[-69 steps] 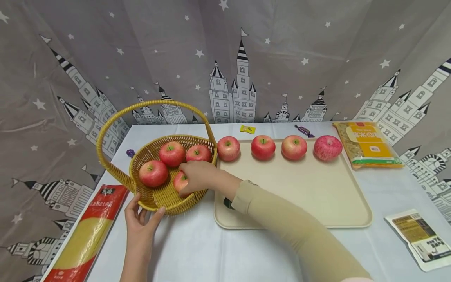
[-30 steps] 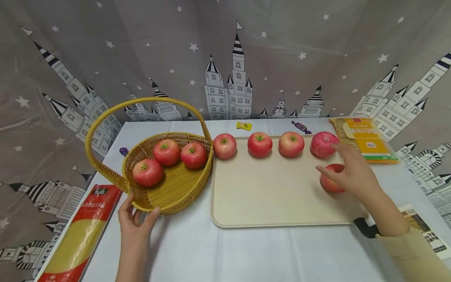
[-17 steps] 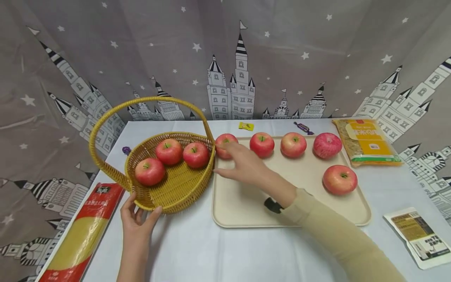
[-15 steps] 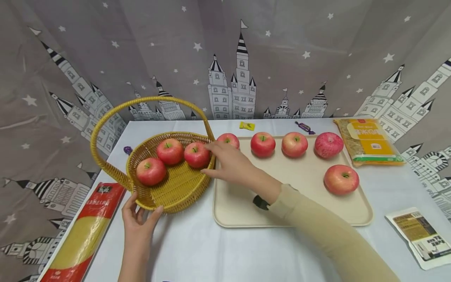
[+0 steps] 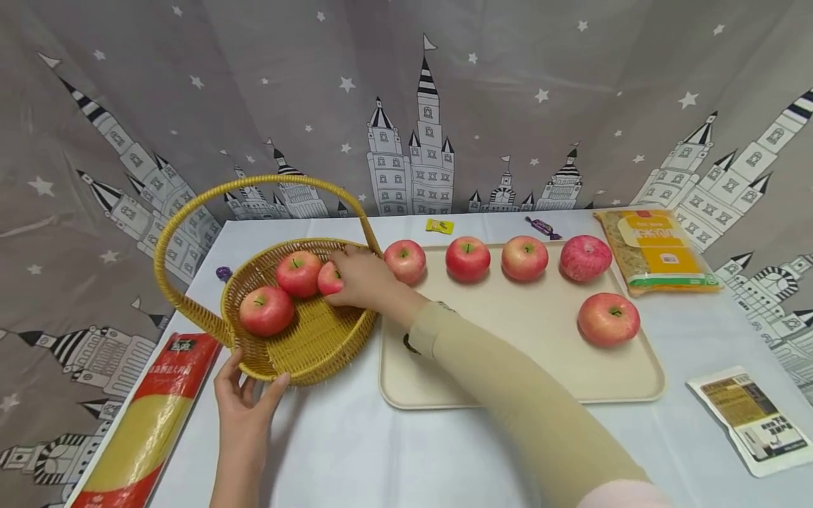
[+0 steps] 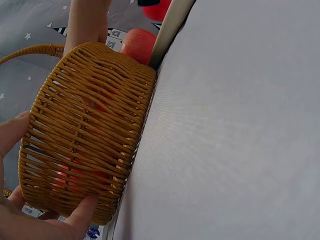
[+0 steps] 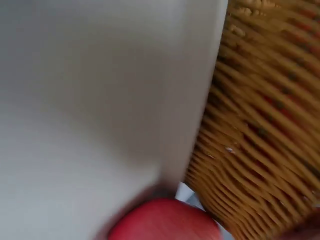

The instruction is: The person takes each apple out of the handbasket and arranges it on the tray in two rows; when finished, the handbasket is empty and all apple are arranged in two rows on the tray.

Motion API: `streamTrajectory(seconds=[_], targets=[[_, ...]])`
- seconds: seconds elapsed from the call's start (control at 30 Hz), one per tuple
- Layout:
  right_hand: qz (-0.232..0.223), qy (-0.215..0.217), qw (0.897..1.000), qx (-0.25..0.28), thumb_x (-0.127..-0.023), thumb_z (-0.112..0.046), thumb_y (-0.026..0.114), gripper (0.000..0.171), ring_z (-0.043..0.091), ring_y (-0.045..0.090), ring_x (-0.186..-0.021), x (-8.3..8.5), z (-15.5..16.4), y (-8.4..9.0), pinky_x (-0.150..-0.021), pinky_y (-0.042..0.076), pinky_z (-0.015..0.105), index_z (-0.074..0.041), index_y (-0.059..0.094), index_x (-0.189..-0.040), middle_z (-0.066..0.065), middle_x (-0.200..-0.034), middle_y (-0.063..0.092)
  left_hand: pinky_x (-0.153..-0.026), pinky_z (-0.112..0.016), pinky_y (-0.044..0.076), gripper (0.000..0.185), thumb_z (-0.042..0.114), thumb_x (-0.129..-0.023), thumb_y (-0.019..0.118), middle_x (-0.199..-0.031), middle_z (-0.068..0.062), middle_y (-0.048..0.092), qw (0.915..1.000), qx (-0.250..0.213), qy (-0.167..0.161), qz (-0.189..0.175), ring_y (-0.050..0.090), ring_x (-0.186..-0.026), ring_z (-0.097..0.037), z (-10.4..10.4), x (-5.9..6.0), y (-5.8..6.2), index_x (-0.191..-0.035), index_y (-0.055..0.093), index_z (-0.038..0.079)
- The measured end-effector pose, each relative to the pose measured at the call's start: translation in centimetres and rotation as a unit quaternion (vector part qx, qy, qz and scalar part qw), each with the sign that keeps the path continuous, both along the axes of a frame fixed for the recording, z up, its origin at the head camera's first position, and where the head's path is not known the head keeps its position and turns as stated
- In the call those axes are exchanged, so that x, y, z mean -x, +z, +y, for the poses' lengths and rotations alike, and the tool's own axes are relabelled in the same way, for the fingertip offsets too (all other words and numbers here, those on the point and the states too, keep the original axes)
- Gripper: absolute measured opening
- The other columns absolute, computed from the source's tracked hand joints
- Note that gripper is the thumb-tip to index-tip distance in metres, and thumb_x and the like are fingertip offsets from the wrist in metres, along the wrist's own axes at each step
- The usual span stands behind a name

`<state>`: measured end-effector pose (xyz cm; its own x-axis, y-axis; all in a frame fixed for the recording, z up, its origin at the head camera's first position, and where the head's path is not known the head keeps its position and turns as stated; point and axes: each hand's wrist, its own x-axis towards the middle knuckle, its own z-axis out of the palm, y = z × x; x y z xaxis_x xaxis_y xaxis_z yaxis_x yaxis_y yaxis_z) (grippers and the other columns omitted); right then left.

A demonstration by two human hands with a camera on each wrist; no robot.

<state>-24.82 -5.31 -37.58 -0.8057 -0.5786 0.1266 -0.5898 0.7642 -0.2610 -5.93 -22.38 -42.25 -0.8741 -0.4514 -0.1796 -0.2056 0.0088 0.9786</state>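
Fingers of the right hand (image 5: 360, 280) curl over an apple (image 5: 329, 278) inside the basket (image 5: 298, 353), by its far right rim; left hand (image 5: 244, 403) fingers spread loosely on the basket's near wall. Right of the basket, touching it, the tray (image 5: 508, 374) has a bare near half and five apples along its far and right parts. Inside the basket, two other apples crowd the gripped one's left. It is red and round, mostly hidden.
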Motion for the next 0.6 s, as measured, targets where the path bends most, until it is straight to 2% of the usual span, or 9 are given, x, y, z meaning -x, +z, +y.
streamTrajectory(seconds=[0.1,0.2,0.27,0.33,0.47,0.6], targets=[[0.005,0.017,0.997,0.073,-0.079,-0.054,0.069,0.071,0.02,0.051,-0.115,-1.5,2.3,1.9,-0.096,0.045,0.034,-0.015,0.052,-0.136,0.005,-0.128,0.054,-0.107,-0.024,0.034,0.086,0.014,-0.088,0.072,-0.158,0.001,0.008,1.0,0.0,-0.001,0.001,0.017,-0.144,-0.019,0.0,0.1,0.0,-0.15,0.015,0.028],[-0.014,0.019,0.991,0.131,-0.078,-0.054,0.072,0.071,0.016,0.047,-0.117,-4.0,6.2,4.4,-0.095,0.045,0.035,-0.019,0.051,-0.137,0.001,-0.13,0.052,-0.108,-0.024,0.034,0.086,0.015,-0.088,0.072,-0.158,0.002,0.008,1.0,-0.001,0.0,-0.004,0.018,-0.143,-0.017,0.0,0.1,-0.1,-0.15,0.015,0.03],[-0.018,0.019,0.989,0.147,-0.077,-0.052,0.073,0.071,0.014,0.047,-0.116,-5.4,9.4,5.7,-0.094,0.045,0.035,-0.02,0.051,-0.137,-0.001,-0.128,0.053,-0.11,-0.028,0.031,0.086,0.014,-0.088,0.072,-0.158,0.002,0.007,1.0,-0.001,0.002,-0.005,0.017,-0.144,-0.017,0.0,0.2,-0.1,-0.15,0.015,0.031],[-0.02,0.008,0.99,0.14,-0.076,-0.05,0.075,0.07,0.014,0.047,-0.116,-6.5,12.8,6.1,-0.093,0.046,0.036,-0.021,0.052,-0.135,-0.002,-0.128,0.054,-0.112,-0.031,0.029,0.085,0.014,-0.088,0.072,-0.158,0.002,0.007,1.0,-0.003,0.006,-0.007,0.017,-0.144,-0.017,0.0,0.2,0.0,-0.15,0.015,0.032],[-0.041,-0.047,0.994,0.086,-0.074,-0.046,0.078,0.068,0.02,0.052,-0.11,-7.5,19.5,4.8,-0.091,0.048,0.042,-0.016,0.057,-0.131,0.003,-0.125,0.055,-0.113,-0.035,0.027,0.086,0.015,-0.089,0.071,-0.159,0.003,0.004,0.9998,-0.003,0.01,-0.016,0.015,-0.145,-0.017,0.0,0.2,0.0,-0.15,0.014,0.033],[-0.093,-0.121,0.988,0.026,-0.073,-0.045,0.08,0.071,0.028,0.052,-0.109,-7.9,24.9,2.3,-0.089,0.049,0.05,-0.011,0.056,-0.131,0.01,-0.125,0.054,-0.113,-0.036,0.027,0.086,0.016,-0.089,0.071,-0.159,0.003,0.004,0.9996,0.0,0.01,-0.026,0.014,-0.145,-0.017,0.1,0.2,-0.1,-0.15,0.013,0.034]])
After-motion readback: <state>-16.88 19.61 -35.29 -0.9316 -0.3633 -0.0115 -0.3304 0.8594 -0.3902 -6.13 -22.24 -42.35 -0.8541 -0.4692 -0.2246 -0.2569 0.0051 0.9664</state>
